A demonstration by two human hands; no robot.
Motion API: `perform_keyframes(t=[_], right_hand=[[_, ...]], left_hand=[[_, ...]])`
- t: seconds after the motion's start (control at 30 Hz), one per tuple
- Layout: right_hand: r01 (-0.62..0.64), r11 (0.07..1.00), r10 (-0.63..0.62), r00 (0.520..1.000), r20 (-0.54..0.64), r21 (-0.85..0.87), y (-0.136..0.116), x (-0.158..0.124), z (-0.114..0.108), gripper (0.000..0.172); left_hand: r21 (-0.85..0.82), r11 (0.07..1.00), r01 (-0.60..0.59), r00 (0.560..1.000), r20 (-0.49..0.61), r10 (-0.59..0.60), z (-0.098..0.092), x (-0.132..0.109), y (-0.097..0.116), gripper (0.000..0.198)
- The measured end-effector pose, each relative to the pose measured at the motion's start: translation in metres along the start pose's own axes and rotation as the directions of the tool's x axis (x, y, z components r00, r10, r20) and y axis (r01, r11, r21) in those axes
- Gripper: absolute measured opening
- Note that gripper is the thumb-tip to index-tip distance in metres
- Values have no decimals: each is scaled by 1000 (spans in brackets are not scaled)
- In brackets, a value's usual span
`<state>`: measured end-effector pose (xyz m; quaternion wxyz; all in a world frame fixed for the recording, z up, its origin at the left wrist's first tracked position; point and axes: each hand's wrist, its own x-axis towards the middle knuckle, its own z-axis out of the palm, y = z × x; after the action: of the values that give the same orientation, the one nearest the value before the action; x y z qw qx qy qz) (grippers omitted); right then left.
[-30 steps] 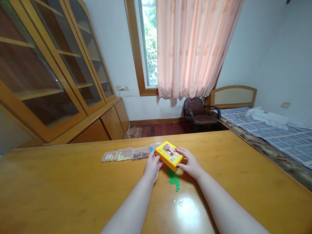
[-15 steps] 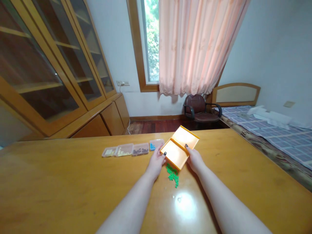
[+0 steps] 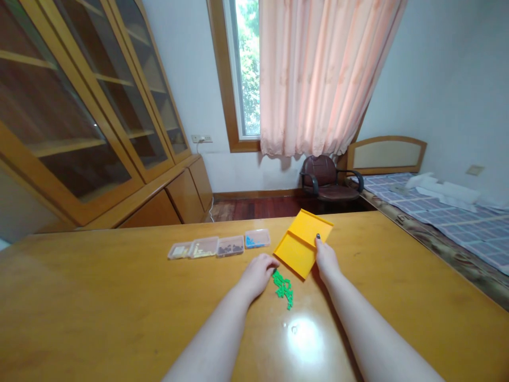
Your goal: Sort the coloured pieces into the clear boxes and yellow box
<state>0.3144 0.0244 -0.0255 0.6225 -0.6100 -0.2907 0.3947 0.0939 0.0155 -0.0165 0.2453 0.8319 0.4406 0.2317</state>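
My right hand (image 3: 328, 261) grips the right edge of an open yellow plastic box (image 3: 296, 253), its thumb on the inner side. The lid is folded back on the far side, and no pieces show in either half. Just left of the box, my left hand (image 3: 258, 275) is low over the table with its fingers curled together. Its fingertips meet the upper end of a small heap of green plastic pieces (image 3: 283, 287); whatever is between them is hidden.
A row of clear boxes stands on the wooden table (image 3: 119, 297): one with blue pieces (image 3: 257, 239), one with dark pieces (image 3: 230, 246), two with pale pieces (image 3: 204, 248). Beyond the table are a chair (image 3: 324, 178) and a bed (image 3: 445, 207).
My left hand has let go of the yellow box and come down to the green pieces. The box, in my right hand, has shifted slightly right and tilted.
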Motion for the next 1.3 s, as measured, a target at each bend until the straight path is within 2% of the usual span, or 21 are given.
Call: perform_keyframes(t=[0.33,0.5,0.6,0.93,1.13,1.3], right_hand=[[-33,999,33,999,36,-15,-6,-7,5,46],[-9,999,11,999,41,-47,-10,-11,5,43],[-5,999,7,998,55,-34,-8,-10,5,41],[18,1000,-19,999,44,22,-6,-11,6,34],[8,1000,-10,997,74,26,-1,-8,5,44],[14,999,-17,996,83,36,6,-3,4,48]], left_hand=[[12,1000,0,1000,16,0,-1,-2,-3,18],[29,999,45,999,13,-45,0,0,-2,13],[64,996,69,998,-2,-69,2,0,-1,8],[127,988,88,996,-18,-87,4,1,1,8],[166,976,140,990,-33,-136,5,1,5,9],[276,932,234,972,-77,-221,4,0,8,13]])
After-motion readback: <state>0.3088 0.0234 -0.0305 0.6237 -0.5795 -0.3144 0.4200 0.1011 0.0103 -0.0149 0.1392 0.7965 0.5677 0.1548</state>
